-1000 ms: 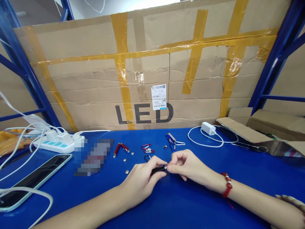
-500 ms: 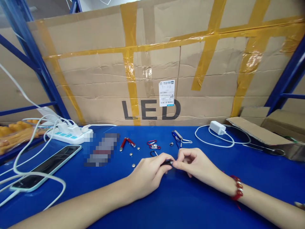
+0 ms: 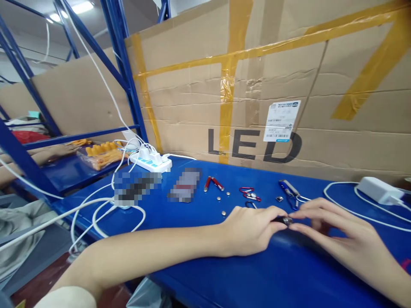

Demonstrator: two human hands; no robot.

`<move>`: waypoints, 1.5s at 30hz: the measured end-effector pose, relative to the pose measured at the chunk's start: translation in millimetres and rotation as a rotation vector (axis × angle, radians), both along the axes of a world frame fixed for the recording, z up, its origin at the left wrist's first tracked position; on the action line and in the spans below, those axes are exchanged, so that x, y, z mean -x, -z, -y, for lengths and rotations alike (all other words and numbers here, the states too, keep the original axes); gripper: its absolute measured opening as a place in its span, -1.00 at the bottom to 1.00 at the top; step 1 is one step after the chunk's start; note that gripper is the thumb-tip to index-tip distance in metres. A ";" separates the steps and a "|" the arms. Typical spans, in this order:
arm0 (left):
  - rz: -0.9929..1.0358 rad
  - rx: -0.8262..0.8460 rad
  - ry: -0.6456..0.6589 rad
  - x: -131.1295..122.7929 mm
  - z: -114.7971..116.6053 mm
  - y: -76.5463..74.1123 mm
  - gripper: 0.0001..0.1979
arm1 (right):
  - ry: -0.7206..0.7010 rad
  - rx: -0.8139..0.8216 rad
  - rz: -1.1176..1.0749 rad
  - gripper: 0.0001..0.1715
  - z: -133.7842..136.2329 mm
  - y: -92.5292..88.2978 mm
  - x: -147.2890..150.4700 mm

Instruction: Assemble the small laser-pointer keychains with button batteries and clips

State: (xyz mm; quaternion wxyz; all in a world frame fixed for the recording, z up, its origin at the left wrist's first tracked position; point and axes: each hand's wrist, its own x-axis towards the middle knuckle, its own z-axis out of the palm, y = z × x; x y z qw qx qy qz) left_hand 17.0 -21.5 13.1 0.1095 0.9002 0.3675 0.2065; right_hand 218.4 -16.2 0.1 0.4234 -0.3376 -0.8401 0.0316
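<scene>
My left hand (image 3: pixel 248 231) is closed around a small black tube with a silver end, like a mini flashlight (image 3: pixel 283 220); the fingers hide most of it. The thumb and fingertips of my right hand (image 3: pixel 342 231) pinch at the silver end. Behind my hands lie two red tubes (image 3: pixel 218 184), several coin-like silver discs (image 3: pixel 224 213), red carabiners (image 3: pixel 246 189) and a black carabiner (image 3: pixel 251 205). Close to my right fingers are a blue tube (image 3: pixel 285 187) with a blue clip, a silver tube (image 3: pixel 291 188) and a small metal piece (image 3: pixel 279 199).
A white power strip (image 3: pixel 154 162) with tangled cables and two blurred phone-like items sit to the left. On the right lies a white charger (image 3: pixel 377 190) with its cable. A large cardboard box (image 3: pixel 192 107) stands behind the blue table. Another person's arm (image 3: pixel 48 154) shows far left.
The view has swung left, so the table items sit further right. My right fingers have spread somewhat from their tighter curl, still at the tube's silver end. My left hand keeps its hold.
</scene>
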 end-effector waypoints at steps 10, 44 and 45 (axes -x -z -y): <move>-0.049 0.054 0.000 1.6 0.0 -2.0 -0.73 | 0.070 -0.292 0.198 -0.73 -6.7 0.6 -7.2; -0.147 -0.005 0.110 0.9 -2.3 0.2 -0.78 | -0.035 0.130 0.062 -0.70 -5.0 12.7 -5.2; -0.137 0.006 0.107 1.0 -3.0 0.8 -0.77 | -0.018 0.120 0.046 -0.70 -6.5 15.7 -4.8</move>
